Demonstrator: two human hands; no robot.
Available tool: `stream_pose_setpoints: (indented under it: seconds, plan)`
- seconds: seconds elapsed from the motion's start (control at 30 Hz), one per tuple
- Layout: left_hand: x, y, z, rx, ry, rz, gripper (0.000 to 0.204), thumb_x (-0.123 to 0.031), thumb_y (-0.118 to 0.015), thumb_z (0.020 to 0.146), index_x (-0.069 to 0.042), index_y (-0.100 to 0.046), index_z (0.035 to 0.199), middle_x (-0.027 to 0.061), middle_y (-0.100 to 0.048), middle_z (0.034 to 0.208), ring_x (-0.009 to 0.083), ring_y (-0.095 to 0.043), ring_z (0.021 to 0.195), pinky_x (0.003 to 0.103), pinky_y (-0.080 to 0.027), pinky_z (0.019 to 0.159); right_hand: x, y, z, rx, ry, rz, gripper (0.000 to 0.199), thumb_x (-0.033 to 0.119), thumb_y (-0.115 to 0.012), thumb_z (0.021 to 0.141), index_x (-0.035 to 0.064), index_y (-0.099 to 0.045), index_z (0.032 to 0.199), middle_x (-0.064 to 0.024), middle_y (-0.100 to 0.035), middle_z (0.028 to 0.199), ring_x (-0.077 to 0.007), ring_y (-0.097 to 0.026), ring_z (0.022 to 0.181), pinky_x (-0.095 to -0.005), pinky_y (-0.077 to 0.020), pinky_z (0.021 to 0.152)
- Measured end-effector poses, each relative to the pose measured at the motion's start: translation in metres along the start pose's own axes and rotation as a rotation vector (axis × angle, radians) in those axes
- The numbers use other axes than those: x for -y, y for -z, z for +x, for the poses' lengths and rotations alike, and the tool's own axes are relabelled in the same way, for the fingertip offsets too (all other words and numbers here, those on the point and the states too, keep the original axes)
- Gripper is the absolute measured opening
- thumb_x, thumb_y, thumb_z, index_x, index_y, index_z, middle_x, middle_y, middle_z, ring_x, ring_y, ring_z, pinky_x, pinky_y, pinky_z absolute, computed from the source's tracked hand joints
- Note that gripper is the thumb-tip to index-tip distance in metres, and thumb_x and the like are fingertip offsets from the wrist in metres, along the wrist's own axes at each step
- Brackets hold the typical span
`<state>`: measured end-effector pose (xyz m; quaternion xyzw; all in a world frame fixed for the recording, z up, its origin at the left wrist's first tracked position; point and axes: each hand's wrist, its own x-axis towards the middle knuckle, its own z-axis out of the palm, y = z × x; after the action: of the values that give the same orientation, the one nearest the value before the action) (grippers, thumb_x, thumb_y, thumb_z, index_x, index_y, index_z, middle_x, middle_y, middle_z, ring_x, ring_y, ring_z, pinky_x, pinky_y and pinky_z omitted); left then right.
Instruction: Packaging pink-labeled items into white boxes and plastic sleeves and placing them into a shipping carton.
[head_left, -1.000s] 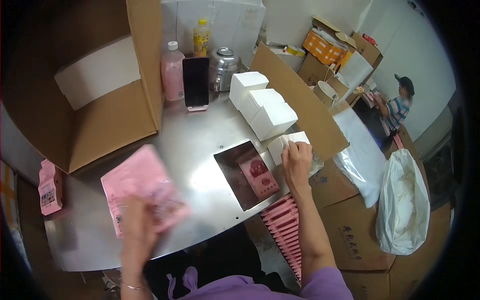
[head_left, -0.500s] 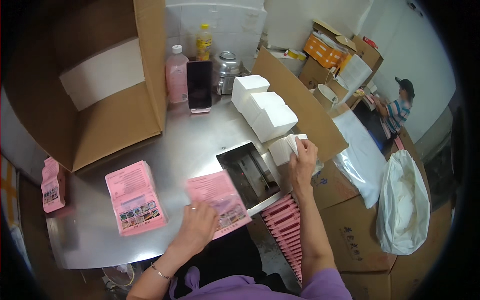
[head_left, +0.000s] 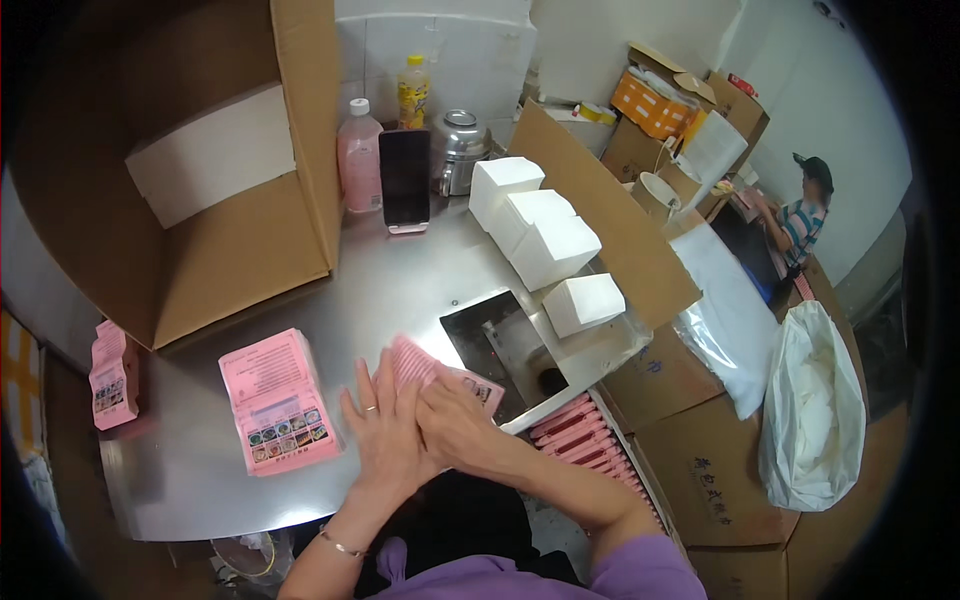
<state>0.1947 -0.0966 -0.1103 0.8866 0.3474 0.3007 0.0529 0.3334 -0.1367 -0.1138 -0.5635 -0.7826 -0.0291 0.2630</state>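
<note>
A pink printed paper wrapper point(head_left: 412, 362) lies on the metal tabletop in front of me, with one part folded up and another lying flat on the right. My left hand point(head_left: 388, 428) presses on it, fingers stretched out and spread. My right hand point(head_left: 458, 425) overlaps the left, its fingers bunched together on the wrapper; its fingertips are partly hidden. Whatever lies under the hands cannot be seen. A stack of similar pink wrappers point(head_left: 277, 400) sits to the left. White folded napkins point(head_left: 583, 305) stand in a block beyond the rectangular opening point(head_left: 505, 350) in the table.
A large open cardboard box point(head_left: 240, 260) takes up the back left. A phone point(head_left: 405, 180), bottles and a metal pot point(head_left: 461, 150) line the back. More napkin blocks point(head_left: 550, 245) stand by a cardboard flap. Pink packets point(head_left: 585, 440) fill a box below right. Another person point(head_left: 803, 220) sits far right.
My right hand has left the napkin block and come down-left onto the pink wrapper beside my left hand. The wrapper, flat before, is now partly folded up under both hands.
</note>
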Motion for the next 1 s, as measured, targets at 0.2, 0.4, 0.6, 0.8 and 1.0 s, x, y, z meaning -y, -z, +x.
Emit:
stream_pose_setpoints:
  seconds: [0.2,0.4,0.6,0.8,1.0]
  plan:
    - [-0.008,0.015,-0.009,0.227,-0.004,0.021,0.062,-0.038,-0.075,0.072,-0.012,-0.062,0.126,0.0155,-0.057,0.114,0.0360,-0.052,0.104,0.048,-0.038,0.084,-0.081,0.082,-0.028,-0.369,-0.347,-0.417,0.017,0.008,-0.068,0.081,0.0036,-0.068,0.098,-0.0131,-0.062,0.084,-0.0334,-0.060,0.080,-0.0441,-0.0484,0.078]
    - [-0.010,-0.004,0.002,0.123,-0.099,-0.017,0.052,-0.038,-0.073,0.075,-0.014,-0.064,0.120,0.0166,-0.055,0.112,0.0336,-0.051,0.099,0.049,-0.038,0.088,-0.145,0.086,-0.054,-0.496,-0.468,-0.647,0.016,0.011,-0.069,0.084,0.0017,-0.069,0.097,-0.0132,-0.060,0.088,-0.0319,-0.058,0.087,-0.0440,-0.0466,0.076]
    - [-0.002,-0.002,0.002,0.191,-0.256,-0.091,0.052,-0.038,-0.073,0.073,-0.013,-0.065,0.118,0.0216,-0.051,0.131,0.0432,-0.041,0.130,0.064,-0.027,0.109,-0.138,0.092,-0.047,-0.424,-0.527,-0.591,0.009,0.011,-0.068,0.085,0.0017,-0.067,0.087,-0.0130,-0.056,0.086,-0.0312,-0.056,0.088,-0.0434,-0.0455,0.075]
    - [-0.003,0.000,0.004,0.149,-0.236,-0.120,0.057,-0.048,-0.077,0.072,-0.008,-0.067,0.111,0.0197,-0.051,0.134,0.0435,-0.041,0.132,0.064,-0.030,0.104,-0.140,0.092,-0.052,-0.360,-0.536,-0.589,0.012,0.013,-0.068,0.086,0.0012,-0.068,0.090,-0.0126,-0.057,0.087,-0.0309,-0.055,0.090,-0.0434,-0.0460,0.077]
    - [-0.015,0.028,0.007,0.359,-0.091,-0.030,0.062,-0.061,-0.074,0.075,-0.007,-0.066,0.104,0.0156,-0.056,0.111,0.0352,-0.054,0.099,0.050,-0.038,0.079,-0.139,0.092,-0.056,-0.379,-0.535,-0.568,0.024,0.006,-0.066,0.082,0.0015,-0.068,0.105,-0.0136,-0.057,0.089,-0.0326,-0.055,0.090,-0.0447,-0.0462,0.080]
